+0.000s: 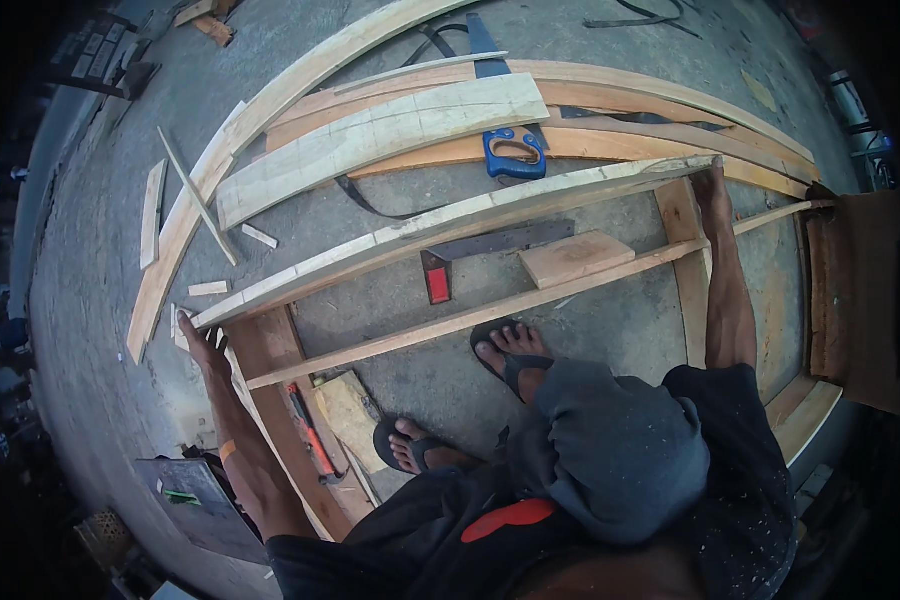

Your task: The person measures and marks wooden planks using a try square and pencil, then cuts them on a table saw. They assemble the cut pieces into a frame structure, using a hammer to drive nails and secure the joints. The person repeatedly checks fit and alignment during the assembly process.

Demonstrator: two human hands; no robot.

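A long pale wooden board (460,215) spans the far side of a wooden frame. My left hand (200,343) is closed round the board's left end, where it meets a short end piece (270,340). At the other end my right hand (711,200) grips the same board beside a crosspiece (682,225). A thin wooden rail (490,310) runs parallel to the board, nearer to me. My fingers are partly hidden behind the wood at both corners. Inside the frame lie a try square (438,278) with a red handle and a short wood offcut (577,259).
Beyond the frame, a blue-handled handsaw (515,153) lies across several planks (400,135). Offcuts (153,215) lie at the left. A red-handled tool like a hammer (312,430) rests near my sandalled feet (415,445). A brown panel (855,300) stands at the right.
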